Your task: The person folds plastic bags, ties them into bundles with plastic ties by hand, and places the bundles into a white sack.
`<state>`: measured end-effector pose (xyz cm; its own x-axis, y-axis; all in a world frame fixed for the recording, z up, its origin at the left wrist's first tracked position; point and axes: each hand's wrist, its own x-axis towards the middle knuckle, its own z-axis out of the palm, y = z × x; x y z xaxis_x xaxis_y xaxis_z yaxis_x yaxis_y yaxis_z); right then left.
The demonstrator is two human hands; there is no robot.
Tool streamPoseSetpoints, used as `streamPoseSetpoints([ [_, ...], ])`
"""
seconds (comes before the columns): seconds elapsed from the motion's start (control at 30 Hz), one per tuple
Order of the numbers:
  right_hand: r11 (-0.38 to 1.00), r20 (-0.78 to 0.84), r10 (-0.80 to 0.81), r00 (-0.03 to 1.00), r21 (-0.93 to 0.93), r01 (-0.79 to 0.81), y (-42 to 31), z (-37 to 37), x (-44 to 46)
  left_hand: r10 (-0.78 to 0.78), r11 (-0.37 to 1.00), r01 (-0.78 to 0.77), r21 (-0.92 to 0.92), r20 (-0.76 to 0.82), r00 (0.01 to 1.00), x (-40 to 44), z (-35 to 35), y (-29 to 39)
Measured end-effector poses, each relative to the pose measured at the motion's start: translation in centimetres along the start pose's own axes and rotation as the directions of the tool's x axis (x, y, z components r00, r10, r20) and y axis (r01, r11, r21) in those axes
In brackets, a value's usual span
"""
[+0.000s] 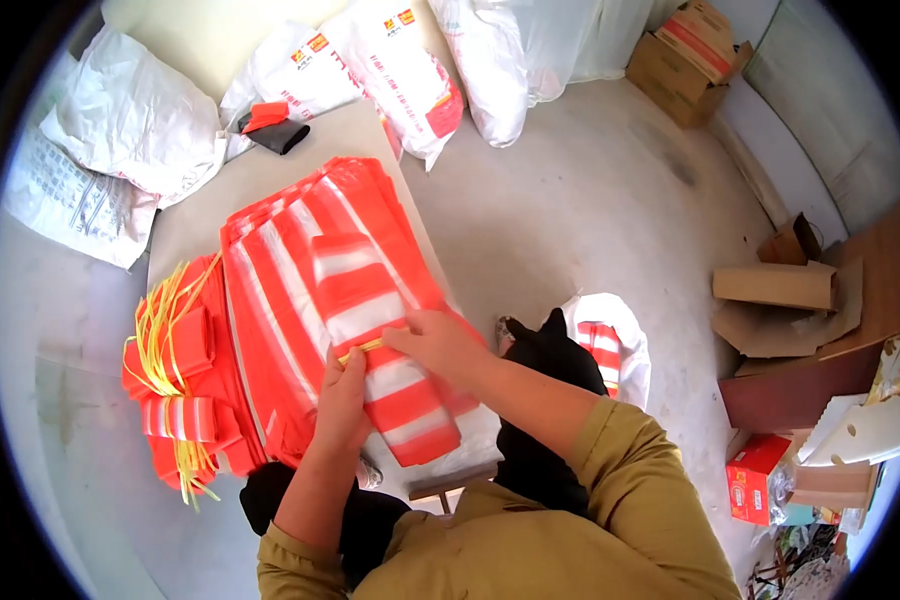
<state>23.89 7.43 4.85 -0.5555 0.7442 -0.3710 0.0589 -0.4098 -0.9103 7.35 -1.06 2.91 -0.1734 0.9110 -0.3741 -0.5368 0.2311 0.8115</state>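
Grey floor [570, 200], head view: white sacks [400, 80] by the wall, cardboard boxes [678, 80] in the far corner. One table [335, 125], bearing a red-and-white striped pile [270, 260] and, to its left, loose yellow strands [158, 335]. One folded striped bundle [408, 410], over the pile's near part. Hands, two: left hand [344, 398] and right hand [438, 345], both pinching a yellow tie [363, 349] across the bundle's middle.

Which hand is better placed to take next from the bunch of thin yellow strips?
Probably the left hand: it is nearer the bunch of thin yellow strips, while the right hand is farther from them.
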Motion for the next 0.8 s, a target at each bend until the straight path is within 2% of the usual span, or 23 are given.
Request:
streamPoseSetpoints([
  [0.07,0.984,-0.104,0.127,0.986,-0.110,-0.139,-1.3,-1.2,-3.7,-0.044,0.999,0.044,-0.010,0.013,0.999,-1.3,2.1,-1.2],
  [0.17,0.985,-0.146,0.023,0.989,0.170,0.002,1.3,-3.2,-8.1,-0.094,0.996,0.093,0.015,0.089,0.992,-3.7,5.4,-2.6],
  [0.27,0.897,-0.244,-0.051,0.968,0.415,0.151,4.4,-4.9,-12.0,-0.157,0.987,0.159,0.004,0.195,0.968,-5.5,7.3,-5.2],
  [0.37,0.913,-0.319,-0.012,0.948,0.383,0.141,6.7,-6.7,-14.6,-0.234,0.972,0.235,0.026,0.235,0.943,-7.4,9.9,-7.2],
  [0.4,0.909,-0.348,-0.006,0.938,0.390,0.150,7.4,-7.2,-15.3,-0.224,0.974,0.205,0.100,0.265,0.938,-7.8,10.2,-8.2],
  [0.47,0.877,-0.340,-0.068,0.938,0.427,0.218,8.4,-8.4,-16.8,-0.207,0.962,0.132,0.239,0.323,0.923,-8.3,10.5,-10.3],
  [0.53,0.821,-0.313,-0.103,0.944,0.509,0.259,8.4,-9.6,-17.8,-0.245,0.955,0.157,0.253,0.368,0.897,-8.9,11.1,-11.0],
  [0.6,0.684,-0.247,-0.127,0.961,0.679,0.266,8.7,-11.2,-18.1,-0.270,0.941,0.150,0.304,0.404,0.874,-8.9,11.1,-12.0],
  [0.67,0.573,-0.200,-0.116,0.973,0.786,0.230,9.9,-13.4,-17.8,-0.380,0.906,0.237,0.350,0.427,0.820,-9.0,11.5,-12.5],
  [0.73,0.594,-0.240,-0.071,0.968,0.770,0.234,11.2,-15.9,-16.8,-0.478,0.855,0.302,0.421,0.415,0.774,-9.7,12.7,-12.4],
  [0.77,0.596,-0.265,-0.063,0.962,0.763,0.250,11.7,-17.0,-16.3,-0.495,0.808,0.248,0.534,0.387,0.778,-9.7,13.1,-12.8],
  [0.8,0.600,-0.290,-0.056,0.955,0.755,0.264,11.6,-17.8,-16.3,-0.479,0.811,0.219,0.542,0.402,0.781,-10.0,13.4,-13.0],
])
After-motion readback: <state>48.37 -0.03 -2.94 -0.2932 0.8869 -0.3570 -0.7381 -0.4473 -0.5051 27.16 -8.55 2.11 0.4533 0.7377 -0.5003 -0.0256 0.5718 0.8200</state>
